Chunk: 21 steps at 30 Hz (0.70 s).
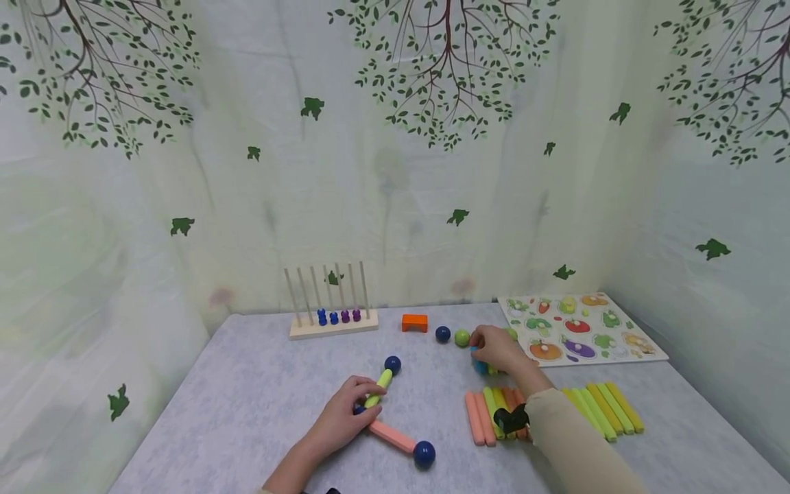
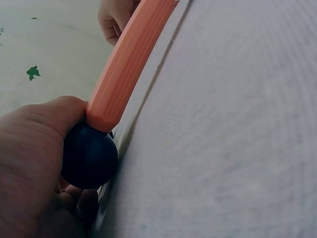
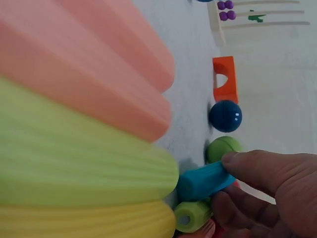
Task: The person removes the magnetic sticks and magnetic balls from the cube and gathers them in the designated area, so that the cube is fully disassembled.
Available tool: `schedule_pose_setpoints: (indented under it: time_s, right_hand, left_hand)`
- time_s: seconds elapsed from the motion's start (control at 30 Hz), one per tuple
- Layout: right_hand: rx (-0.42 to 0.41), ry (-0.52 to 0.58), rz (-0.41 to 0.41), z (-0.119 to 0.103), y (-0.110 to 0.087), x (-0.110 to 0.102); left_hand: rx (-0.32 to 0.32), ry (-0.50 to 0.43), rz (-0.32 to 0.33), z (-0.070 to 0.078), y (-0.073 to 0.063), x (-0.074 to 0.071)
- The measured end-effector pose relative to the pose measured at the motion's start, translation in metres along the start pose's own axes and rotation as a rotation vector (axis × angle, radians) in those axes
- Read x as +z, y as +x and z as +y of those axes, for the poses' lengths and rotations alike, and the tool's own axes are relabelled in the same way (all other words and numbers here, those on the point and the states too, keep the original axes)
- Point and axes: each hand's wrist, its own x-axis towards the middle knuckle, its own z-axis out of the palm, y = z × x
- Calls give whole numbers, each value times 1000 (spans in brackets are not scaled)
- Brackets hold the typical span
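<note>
My left hand point(image 1: 347, 415) grips the joint of a bent piece, its thumb and fingers about a dark blue ball point(image 2: 89, 156). From this ball a yellow-green stick point(image 1: 385, 379) runs back to another dark blue ball point(image 1: 392, 364), and a salmon stick point(image 1: 393, 437) runs forward to a third ball point(image 1: 424, 455). At the back right my right hand point(image 1: 501, 348) pinches a short blue stick point(image 3: 204, 182) between thumb and fingers. Beside it are a short green stick point(image 3: 192, 216) and a green ball point(image 3: 221, 148).
Long salmon, green and yellow sticks point(image 1: 476, 418) lie in rows in front of the right arm. Along the back stand a peg counting frame point(image 1: 334, 329), an orange arch block point(image 1: 415, 322) and a loose blue ball point(image 1: 442, 334). A vegetable puzzle board point(image 1: 592, 326) lies back right.
</note>
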Motion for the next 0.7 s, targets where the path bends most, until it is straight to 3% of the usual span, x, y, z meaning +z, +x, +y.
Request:
schedule_pose_setpoints:
  time_s: [0.23, 0.5, 0.7]
  right_hand:
    - [24, -56, -16, 6, -1, -1]
    - [0, -33, -3, 3, -7, -4]
    - [-58, 117, 65, -7, -18, 2]
  left_hand:
    - [3, -5, 6, 2, -1, 0]
    - [10, -7, -9, 0, 1, -4]
    - [13, 53, -134, 3, -2, -19]
